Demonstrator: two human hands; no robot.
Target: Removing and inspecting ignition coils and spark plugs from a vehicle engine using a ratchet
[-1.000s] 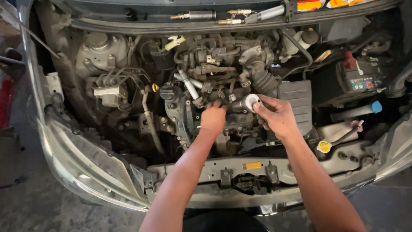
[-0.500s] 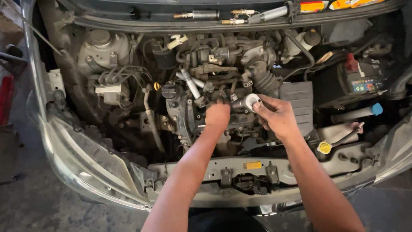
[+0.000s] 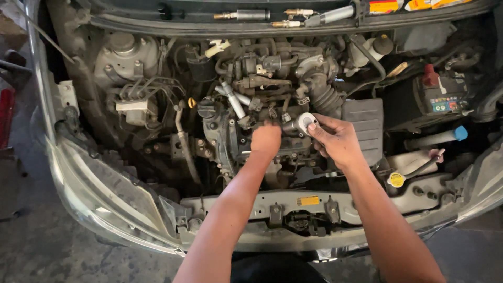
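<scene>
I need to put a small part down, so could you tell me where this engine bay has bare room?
The flat black air-box lid right of the right hand is bare, and so is the front crossmember left of its yellow label. Around the left hand and the engine top, hoses and connectors crowd it.

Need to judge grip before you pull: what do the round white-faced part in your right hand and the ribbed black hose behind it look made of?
The round white-faced part looks like matte plastic on a grey, possibly metal, body. The ribbed black hose looks like dull flexible rubber, judging by its corrugations.
</scene>
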